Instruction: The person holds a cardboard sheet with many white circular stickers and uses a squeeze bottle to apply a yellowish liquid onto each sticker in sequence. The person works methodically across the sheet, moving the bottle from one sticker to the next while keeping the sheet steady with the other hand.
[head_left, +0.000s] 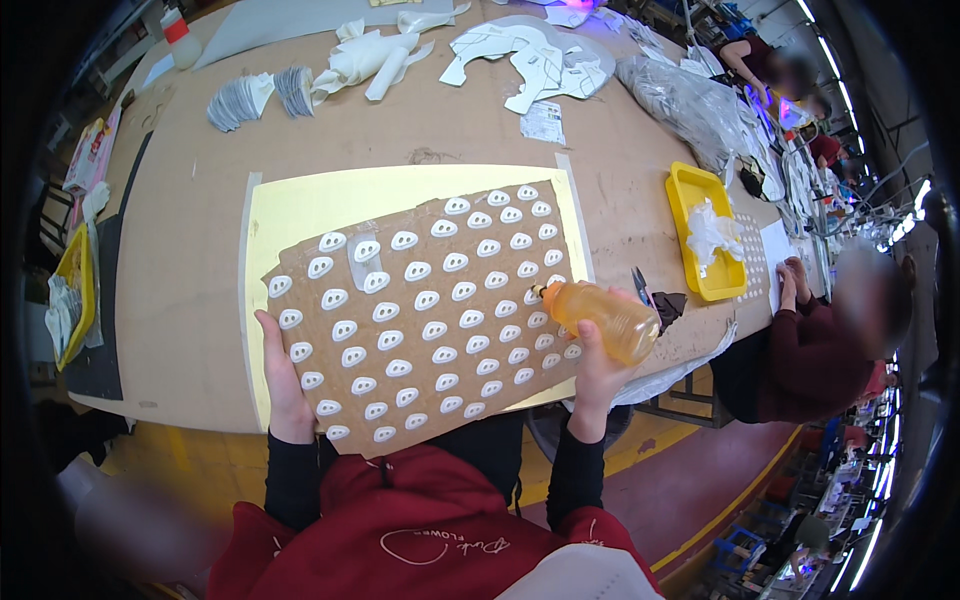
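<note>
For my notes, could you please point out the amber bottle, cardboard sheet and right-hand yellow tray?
Amber bottle (pixel 621 325), head view: body.
Cardboard sheet (pixel 448 309), head view: bare middle.
Yellow tray (pixel 699 185), head view: far interior.

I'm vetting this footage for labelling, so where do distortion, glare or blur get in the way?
In the head view, the cardboard sheet and amber bottle look fairly sharp; the near edge of the table bows with fisheye distortion; ceiling lights glare along the right; a violet glow tints the top; the co-worker's head at right is blurred.
</note>
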